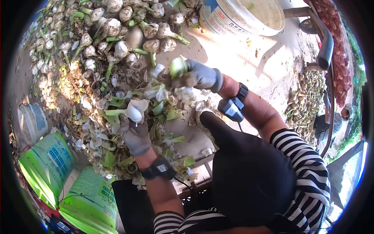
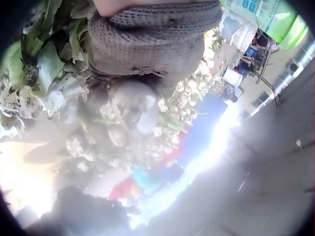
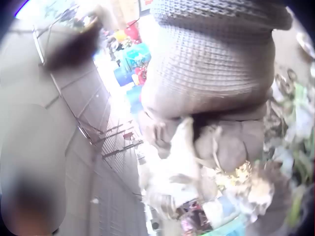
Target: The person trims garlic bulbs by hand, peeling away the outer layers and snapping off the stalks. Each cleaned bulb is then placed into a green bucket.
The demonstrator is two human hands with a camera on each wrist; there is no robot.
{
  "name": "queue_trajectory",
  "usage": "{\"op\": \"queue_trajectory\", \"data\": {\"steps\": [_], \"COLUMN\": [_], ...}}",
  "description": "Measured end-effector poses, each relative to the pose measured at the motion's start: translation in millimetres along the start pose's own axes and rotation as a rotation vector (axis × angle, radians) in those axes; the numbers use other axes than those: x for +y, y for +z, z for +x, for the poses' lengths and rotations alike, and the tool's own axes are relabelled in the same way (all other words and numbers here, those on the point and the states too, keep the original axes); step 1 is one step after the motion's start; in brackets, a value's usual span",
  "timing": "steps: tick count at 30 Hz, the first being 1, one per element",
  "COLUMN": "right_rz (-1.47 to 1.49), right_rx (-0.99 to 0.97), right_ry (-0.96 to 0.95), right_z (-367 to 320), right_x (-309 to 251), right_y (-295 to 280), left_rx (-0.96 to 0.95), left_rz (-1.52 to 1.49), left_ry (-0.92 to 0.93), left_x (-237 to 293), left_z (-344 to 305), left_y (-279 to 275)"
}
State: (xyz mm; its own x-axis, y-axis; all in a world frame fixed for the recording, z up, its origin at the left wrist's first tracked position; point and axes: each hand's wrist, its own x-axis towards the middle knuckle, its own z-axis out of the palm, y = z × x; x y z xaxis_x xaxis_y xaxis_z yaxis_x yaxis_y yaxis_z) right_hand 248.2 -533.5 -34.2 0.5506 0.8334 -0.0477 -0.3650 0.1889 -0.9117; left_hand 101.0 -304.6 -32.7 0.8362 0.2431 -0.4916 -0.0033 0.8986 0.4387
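My left hand (image 1: 135, 136), in a grey work glove, grips a white garlic bulb (image 1: 134, 112) whose green stem points left. In the left wrist view this bulb (image 2: 135, 105) shows below the glove, in haze. Up and to the right of it, my gloved right hand (image 1: 198, 76) has its fingers curled at a blurred pale green piece of garlic stalk (image 1: 178, 67). The right wrist view shows pale, washed-out peel (image 3: 182, 157) by the glove's fingers. Beneath and between both hands lies a heap of garlic peels and cut leaves (image 1: 159, 109).
Unpeeled garlic bulbs (image 1: 113, 27) with stems lie in a large pile ahead. A white bucket (image 1: 241, 17) stands at the top, and green buckets (image 1: 89, 195) stand at lower left. A metal pipe frame (image 1: 323, 50) and another person (image 1: 329, 124) are at right.
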Motion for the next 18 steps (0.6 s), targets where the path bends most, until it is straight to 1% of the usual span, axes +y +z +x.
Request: {"op": "queue_trajectory", "data": {"steps": [1,3,4,5,7,8,10,11,12,13,14,15,17,18], "right_rz": [-0.021,-0.281,-0.369,-0.485,-1.004,-1.003,-0.817,-0.82,-0.462,-0.101,0.082,0.082,0.074,0.026], "right_rx": [0.059,0.045,0.0,0.027,0.025,0.027,-0.016,-0.017,-0.029,-0.039,-0.067,-0.07,-0.026,-0.026], "right_ry": [0.188,0.148,0.201,0.09,0.255,0.257,0.344,0.341,0.178,0.019,0.096,0.098,0.055,0.214], "right_z": [8.6,17.1,26.1,28.6,29.7,30.2,31.8,29.9,24.7,19.1,13.6,7.9,3.8,3.3], "right_x": [-9.8,-7.3,-5.3,-4.6,-11.9,-13.7,-16.2,-11.8,-3.0,1.4,-3.1,-8.0,-24.7,-20.6], "right_y": [18.0,33.7,39.3,45.1,58.6,58.7,58.2,56.2,52.5,49.5,45.2,41.7,37.2,29.1], "left_rx": [0.001,0.041,0.045,0.046,0.033,0.019,0.044,0.07,0.071,0.079,0.087,0.089,0.141,0.23], "left_rz": [0.001,0.216,0.227,0.228,0.363,0.443,0.45,0.455,0.455,0.389,0.323,0.321,0.168,0.188], "left_ry": [-0.005,0.062,0.084,0.085,0.128,0.193,0.162,0.135,0.139,0.111,0.083,0.085,0.03,0.022], "left_x": [-2.6,-8.0,-7.7,-9.1,-16.0,-18.4,-16.4,-14.5,-14.6,-16.2,-16.9,-14.0,-5.3,-3.7], "left_z": [-1.4,-2.9,-2.3,-3.2,-9.2,-8.8,-9.4,-9.0,-5.8,-0.2,4.2,7.5,12.3,11.7], "left_y": [5.0,20.8,23.5,26.8,38.4,37.9,39.2,39.3,36.9,31.5,24.8,14.4,8.0,6.2]}}
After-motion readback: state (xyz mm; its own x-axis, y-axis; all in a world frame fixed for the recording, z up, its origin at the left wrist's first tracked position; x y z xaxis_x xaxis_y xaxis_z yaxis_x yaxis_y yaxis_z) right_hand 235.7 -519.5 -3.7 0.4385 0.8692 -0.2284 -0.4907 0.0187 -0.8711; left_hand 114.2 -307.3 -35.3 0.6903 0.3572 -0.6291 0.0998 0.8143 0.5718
